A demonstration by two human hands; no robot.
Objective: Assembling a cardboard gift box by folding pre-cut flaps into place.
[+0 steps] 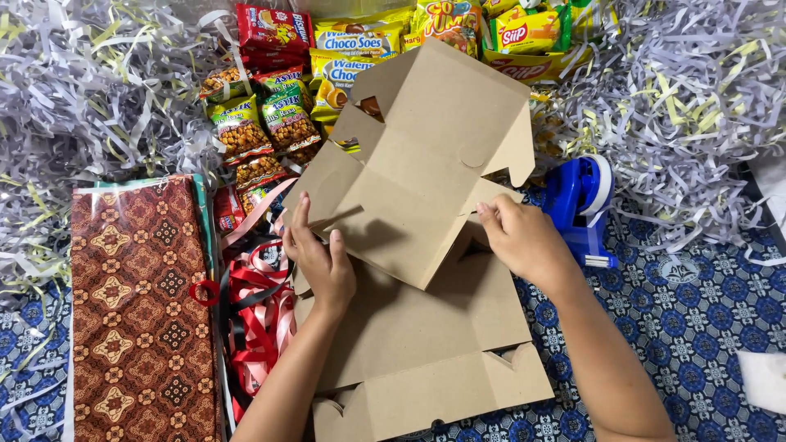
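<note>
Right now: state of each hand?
Left hand: fingers pressed on a flap of the brown cardboard box, partly open, gripping its edge.
Right hand: fingers curled on the box's right flap, holding it.

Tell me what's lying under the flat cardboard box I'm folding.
Under the cardboard box, a blue patterned cloth shows at its right and bottom edges, and red and pink ribbons poke out on the left. Snack packets lie behind it. Whatever lies beneath its middle is covered.
</note>
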